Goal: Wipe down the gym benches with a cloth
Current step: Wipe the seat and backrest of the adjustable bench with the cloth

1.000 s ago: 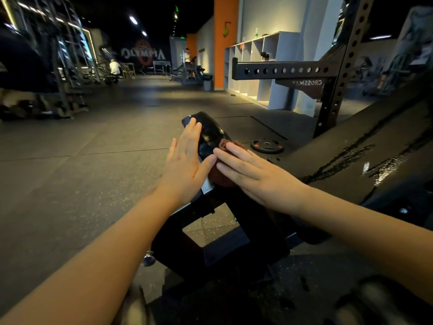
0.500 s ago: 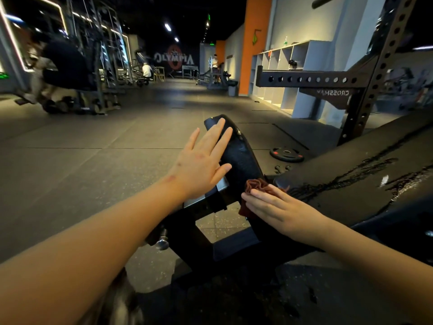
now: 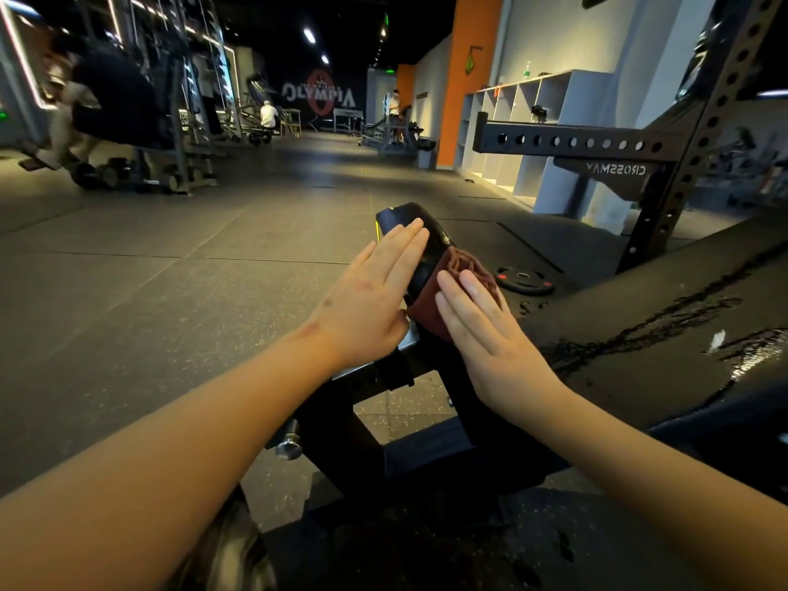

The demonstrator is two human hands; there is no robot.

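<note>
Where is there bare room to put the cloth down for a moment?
The long pad right of your right hand is bare, though wet-streaked. Also the floor left of the left hand. Crowded: the small pad, both hands and cloth on it.

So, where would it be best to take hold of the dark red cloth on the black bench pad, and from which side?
Probably the bunched folds at the top of the dark red crumpled cloth, pinched from the right: they stand up off the black padded bench end, while its lower part lies flat under the right hand and the left hand covers the pad's left side.
</note>
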